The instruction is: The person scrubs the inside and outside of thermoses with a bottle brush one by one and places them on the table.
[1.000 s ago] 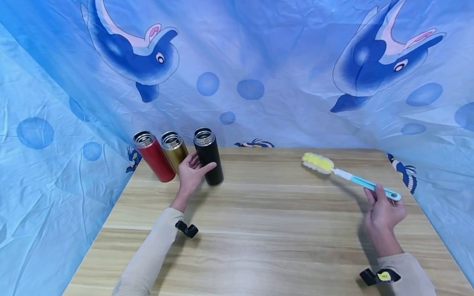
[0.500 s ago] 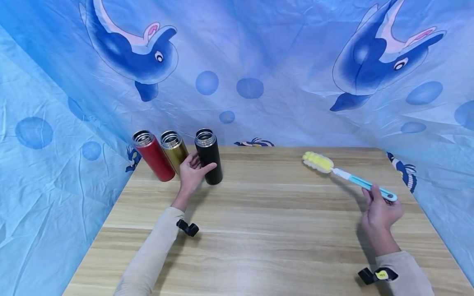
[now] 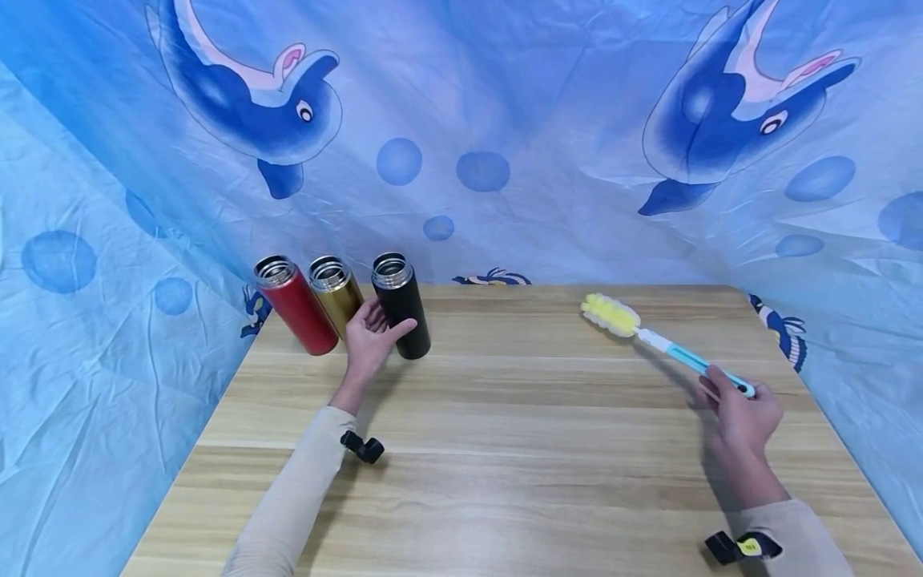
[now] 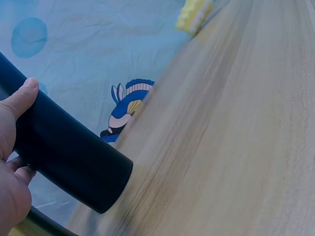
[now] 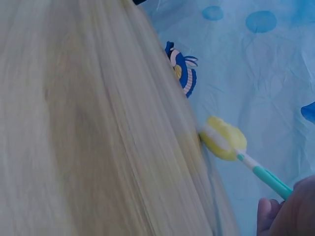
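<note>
My left hand (image 3: 369, 340) grips a black thermos bottle (image 3: 402, 308) around its middle, the thumb across the front. The bottle has no lid, and its steel mouth faces up; in the left wrist view the base of the black bottle (image 4: 93, 162) is right at the tabletop. Over on the right, my right hand (image 3: 746, 421) holds a bottle brush (image 3: 678, 350) by the end of its turquoise handle. The yellow and white sponge head (image 3: 609, 314) points to the back left. In the right wrist view the sponge head (image 5: 224, 138) overlaps the table's back edge.
A red thermos bottle (image 3: 299, 308) and a gold one (image 3: 337, 295) stand lidless to the left of the black one, the gold partly hidden by my left hand. The wooden table (image 3: 505, 433) ends at a blue dolphin-print cloth (image 3: 562, 104) behind and at both sides.
The brush has shifted a little left and its handle end sits lower, closer into my right hand. My left hand stays on the black bottle. The head view has turned slightly.
</note>
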A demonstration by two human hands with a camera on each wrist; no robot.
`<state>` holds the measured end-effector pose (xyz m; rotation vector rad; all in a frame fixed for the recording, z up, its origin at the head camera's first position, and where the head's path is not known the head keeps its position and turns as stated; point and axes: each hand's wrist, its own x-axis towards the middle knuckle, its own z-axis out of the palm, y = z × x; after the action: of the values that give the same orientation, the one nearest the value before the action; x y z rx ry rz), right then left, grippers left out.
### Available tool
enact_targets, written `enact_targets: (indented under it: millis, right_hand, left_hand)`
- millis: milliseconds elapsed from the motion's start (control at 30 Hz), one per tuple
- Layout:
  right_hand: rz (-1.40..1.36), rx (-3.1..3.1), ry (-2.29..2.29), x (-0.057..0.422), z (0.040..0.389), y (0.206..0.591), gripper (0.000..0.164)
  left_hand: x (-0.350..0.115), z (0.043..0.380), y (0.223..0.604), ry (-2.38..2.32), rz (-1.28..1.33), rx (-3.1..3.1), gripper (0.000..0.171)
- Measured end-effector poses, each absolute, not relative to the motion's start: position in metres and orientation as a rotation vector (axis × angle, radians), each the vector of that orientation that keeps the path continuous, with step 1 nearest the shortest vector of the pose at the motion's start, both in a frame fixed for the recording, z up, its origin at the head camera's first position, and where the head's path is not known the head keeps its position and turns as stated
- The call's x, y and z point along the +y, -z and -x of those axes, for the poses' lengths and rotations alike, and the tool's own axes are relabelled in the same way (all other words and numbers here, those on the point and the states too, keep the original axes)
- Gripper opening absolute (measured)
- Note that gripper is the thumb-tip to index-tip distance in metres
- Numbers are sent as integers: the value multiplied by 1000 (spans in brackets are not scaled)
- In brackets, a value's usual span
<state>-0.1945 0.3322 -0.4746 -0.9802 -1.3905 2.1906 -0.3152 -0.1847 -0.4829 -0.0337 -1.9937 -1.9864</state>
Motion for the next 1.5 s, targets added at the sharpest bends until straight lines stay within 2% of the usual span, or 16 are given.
enact_targets:
  millis: [300, 500, 633, 833, 1067, 1500]
  right_hand:
    - [862, -1980, -1921, 335, 187, 479, 35]
    - [706, -2597, -1482, 334, 184, 484, 57]
    - [587, -2800, -1321, 331, 185, 485, 61]
    - [355, -2917, -1261, 325, 186, 488, 58]
    - [220, -2949, -1305, 318, 188, 500, 55]
    - [200, -2911, -1345, 308, 190, 511, 47]
  left_hand:
    - [-188, 313, 481, 1992, 30, -2026, 75]
    - [-188, 308, 473, 1991, 26, -2059, 74]
    - [-185, 297, 457, 1981, 30, -2079, 72]
    - [-183, 291, 450, 1961, 43, -2099, 73]
    - [-194, 292, 481, 1965, 50, -2100, 84]
    - [-204, 234, 471, 1672, 135, -2474, 87]
